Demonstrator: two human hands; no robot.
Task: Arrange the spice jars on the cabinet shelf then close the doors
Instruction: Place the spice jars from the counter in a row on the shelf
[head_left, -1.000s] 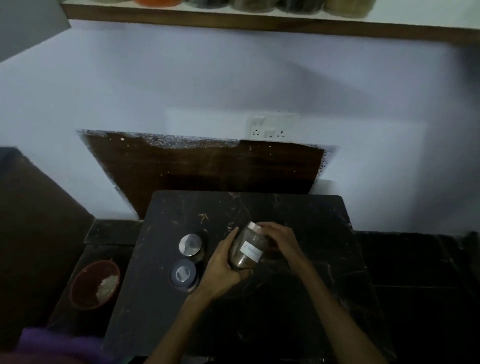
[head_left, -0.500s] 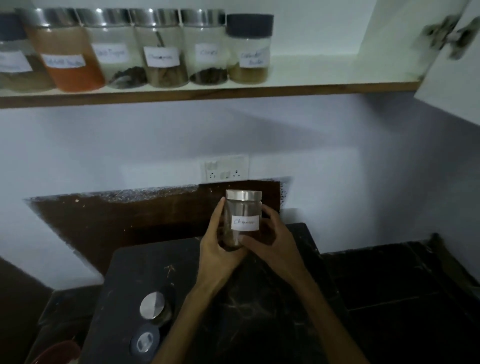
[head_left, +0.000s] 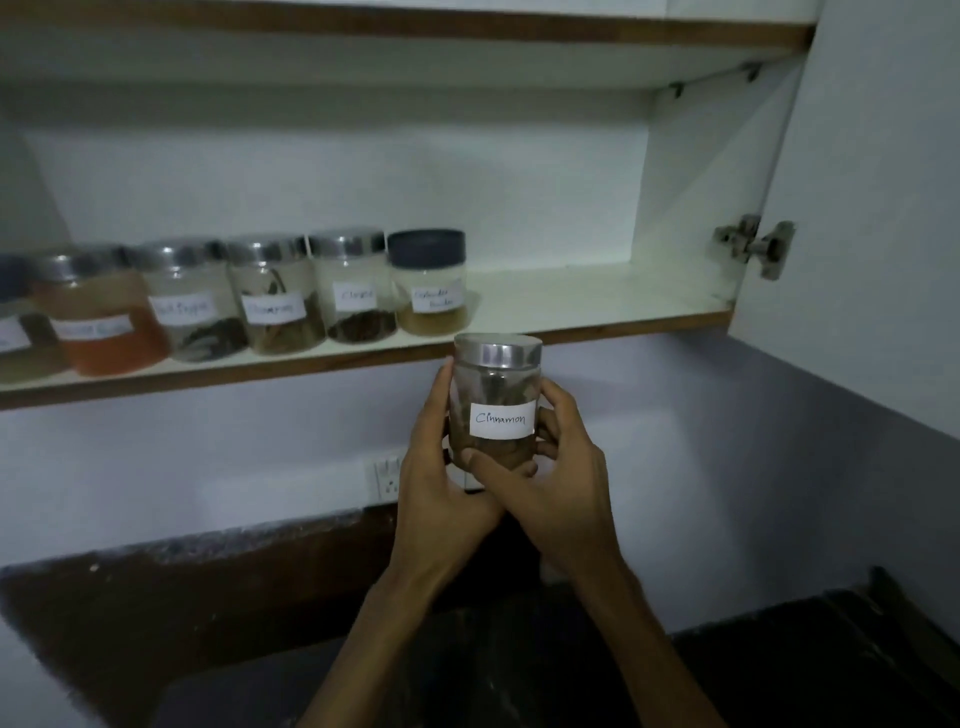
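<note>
Cinnamon jar (head_left: 496, 405) held upright in both hands just below the front edge of the cabinet shelf (head_left: 597, 304), label facing out, probably so it reads the same way as the others once parked. Left hand (head_left: 441, 483) wrapped around the left side, fingers curled shut on the glass; right hand (head_left: 558, 478) cupping the right side and bottom, thumb pressed across the lower front, also closed firmly on it. Two-handed grip looks like plain caution with smooth glass and a metal lid (nothing slippery visible, just guessing). Row of jars (head_left: 270, 301) already lined up along the left and middle of the shelf, labels forward, ending with the dark-lidded jar (head_left: 428, 283). Bare stretch of shelf to the right of that one, directly above and behind the held jar, so that looks like the obvious landing spot. Door (head_left: 878, 208) on the right swung wide open, hinge (head_left: 753, 247) showing, so closing comes later. Next bit needs a lift over the shelf lip without clipping the neighbour.
</note>
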